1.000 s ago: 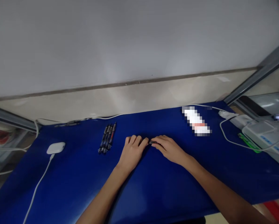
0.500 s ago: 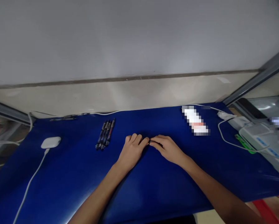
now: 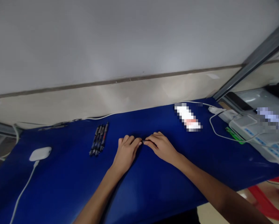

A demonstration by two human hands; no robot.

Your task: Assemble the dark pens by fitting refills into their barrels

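Note:
My left hand (image 3: 126, 152) and my right hand (image 3: 161, 147) meet fingertip to fingertip over the middle of the blue tabletop (image 3: 139, 199). Both pinch a thin dark pen-like object (image 3: 143, 141); only a short bit of it shows in the gap, the rest being hidden by my fingers. To the left of my left hand, several dark pens (image 3: 99, 138) lie side by side in a row, nearly touching. Their grey clips are at the far end.
A white earbud case (image 3: 40, 153) with a white cable lies at the left. A blurred-out bright phone-like item (image 3: 188, 117) is at the back right. Further right are a green item (image 3: 234, 135), a white device with blue buttons (image 3: 267, 137) and loose cable. A wall (image 3: 120, 96) closes the back.
The camera view has turned, so things on the table appear further left. My hands keep their pinch, and slightly more of the dark object shows between them.

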